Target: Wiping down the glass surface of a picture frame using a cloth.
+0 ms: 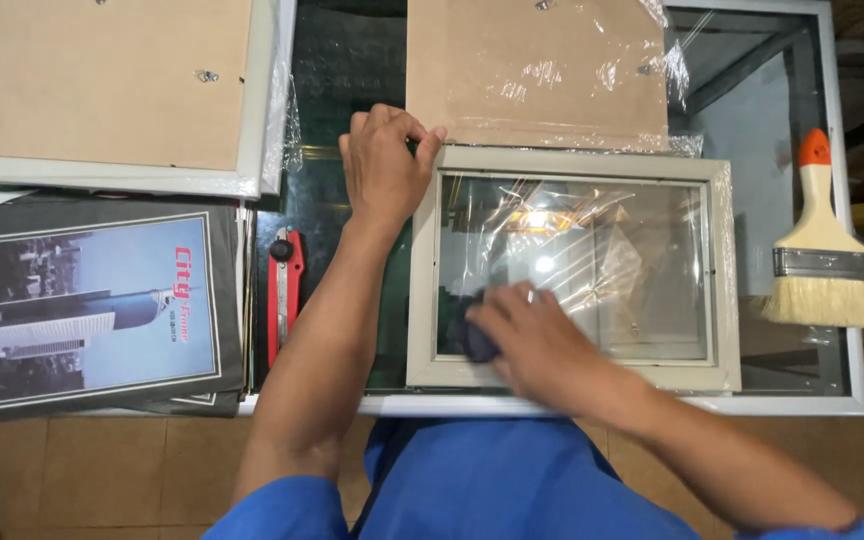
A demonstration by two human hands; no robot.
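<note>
A pale wooden picture frame (pixel 722 270) with a glass pane lies flat on a glass-topped table (pixel 857 380). Clear plastic film (pixel 592 250) is crumpled over the pane. My left hand (pixel 384 165) grips the frame's far left corner. My right hand (pixel 537 345) presses a small dark cloth (pixel 474 340) onto the glass near the frame's near left corner; most of the cloth is hidden under my fingers.
A brown backing board (pixel 522 70) in plastic wrap lies behind the frame. A paintbrush (pixel 820 250) with an orange-tipped handle rests at the right. A red utility knife (pixel 284 290) lies left of my forearm. A matted city print (pixel 82 305) and a larger face-down frame (pixel 102 90) are at the left.
</note>
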